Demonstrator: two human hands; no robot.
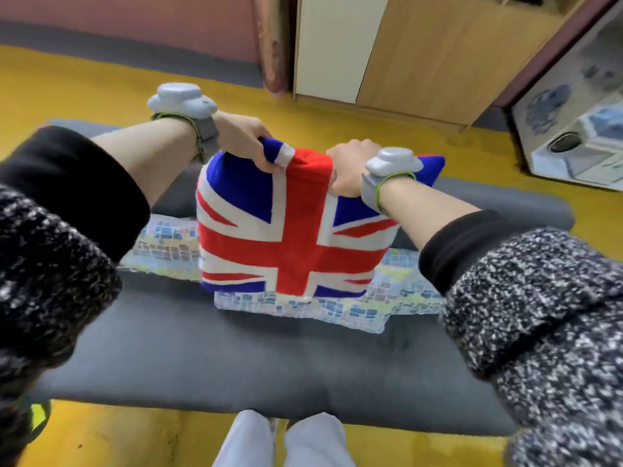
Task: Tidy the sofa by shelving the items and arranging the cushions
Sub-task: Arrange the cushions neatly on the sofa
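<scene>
Grey sofa (175, 348) — both hands, left (246, 139) and right (347, 170), grip the flag cushion's (286, 230) top edge.

Both arms wear a thick knitted jumper flecked black, grey and white, its sleeves (539, 318) pushed up the forearms and filling the lower left and lower right of the frame. Under each knit cuff shows a plain black inner sleeve (84, 176). Each wrist carries a grey strap edged with a thin green cord, topped by a rounded pale-grey plastic tracker (180, 97), the other (392, 162) right of centre. At the bottom centre stand two pale trouser legs (283, 439).
</scene>
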